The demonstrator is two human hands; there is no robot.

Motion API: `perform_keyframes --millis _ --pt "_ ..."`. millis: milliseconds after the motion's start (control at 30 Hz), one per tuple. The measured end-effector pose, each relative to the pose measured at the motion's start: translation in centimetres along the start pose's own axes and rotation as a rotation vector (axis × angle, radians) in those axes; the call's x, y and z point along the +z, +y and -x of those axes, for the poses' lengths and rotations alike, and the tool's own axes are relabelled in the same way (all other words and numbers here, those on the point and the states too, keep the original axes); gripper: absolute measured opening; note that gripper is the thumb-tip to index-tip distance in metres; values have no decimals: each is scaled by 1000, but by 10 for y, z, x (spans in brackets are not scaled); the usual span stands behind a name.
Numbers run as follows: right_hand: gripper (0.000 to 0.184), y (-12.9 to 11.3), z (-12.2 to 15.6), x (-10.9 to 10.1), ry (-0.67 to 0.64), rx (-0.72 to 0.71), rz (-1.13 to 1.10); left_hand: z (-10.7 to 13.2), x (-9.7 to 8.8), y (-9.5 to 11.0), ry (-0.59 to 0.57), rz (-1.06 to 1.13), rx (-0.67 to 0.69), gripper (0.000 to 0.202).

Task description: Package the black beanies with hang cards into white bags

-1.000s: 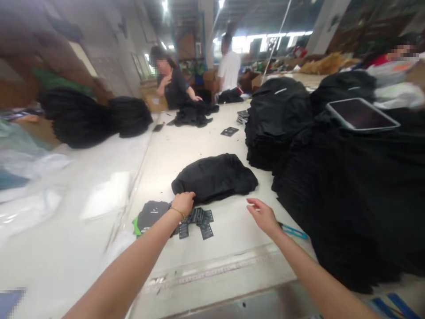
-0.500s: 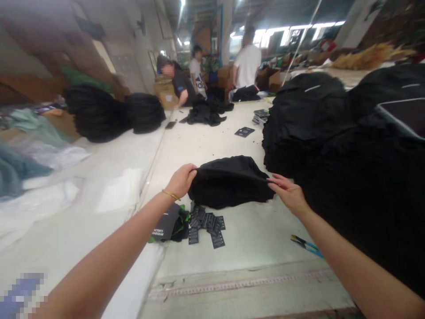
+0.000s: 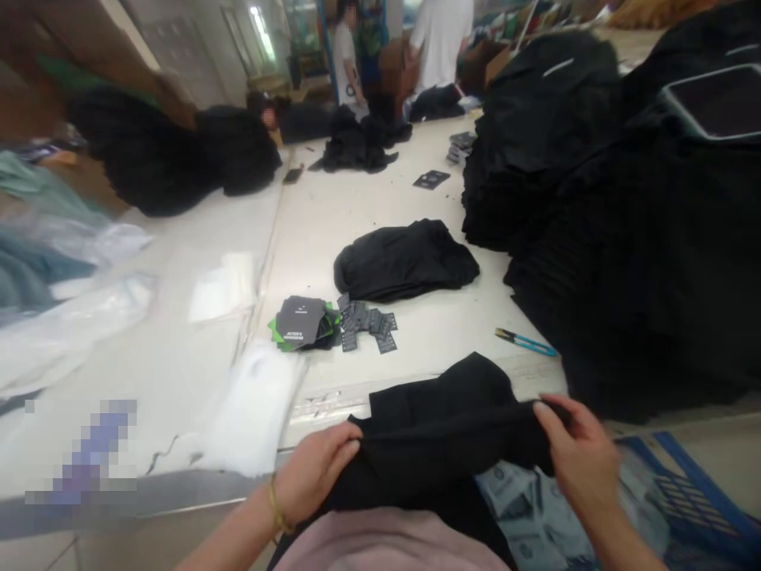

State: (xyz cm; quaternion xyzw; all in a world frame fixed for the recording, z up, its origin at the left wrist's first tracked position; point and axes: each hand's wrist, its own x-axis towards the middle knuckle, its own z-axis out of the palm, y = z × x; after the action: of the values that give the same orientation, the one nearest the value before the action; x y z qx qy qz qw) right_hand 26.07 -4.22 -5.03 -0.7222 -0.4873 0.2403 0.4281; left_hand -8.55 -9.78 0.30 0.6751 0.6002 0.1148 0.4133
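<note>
A piece of black cloth (image 3: 440,420) is stretched between my hands at the table's front edge, close to my body. My left hand (image 3: 324,464) pinches its left end, and a yellow bangle circles that wrist. At the other end, my right hand (image 3: 579,444) grips the cloth between thumb and fingers. Farther in on the table lies a folded black cloth pile (image 3: 407,260). Just in front of that pile are scattered small dark tags (image 3: 369,323) and a stack of dark and green printed cards (image 3: 301,321).
Blue-handled thread snips (image 3: 526,342) lie right of the cards. Tall black garment stacks (image 3: 547,143) fill the right side, with a tablet (image 3: 717,101) on top. White plastic bags (image 3: 253,404) lie on the left. A blue crate (image 3: 690,492) holds packed bags below. Co-workers stand at the far end.
Both hands have drawn back toward my body with a black cloth between them, leaving the black pile on the table. My view has tilted downward, and the crate has come into sight.
</note>
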Motion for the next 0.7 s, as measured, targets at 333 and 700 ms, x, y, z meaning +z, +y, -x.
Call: perform_keyframes --millis 333,700 --pt "44 -22 -42 85 -247 -807 463 -20 21 -52 273 160 -262 40" --pt "50 -30 40 72 -610 -1109 469 -42 4 -29 373 -105 -38 28"
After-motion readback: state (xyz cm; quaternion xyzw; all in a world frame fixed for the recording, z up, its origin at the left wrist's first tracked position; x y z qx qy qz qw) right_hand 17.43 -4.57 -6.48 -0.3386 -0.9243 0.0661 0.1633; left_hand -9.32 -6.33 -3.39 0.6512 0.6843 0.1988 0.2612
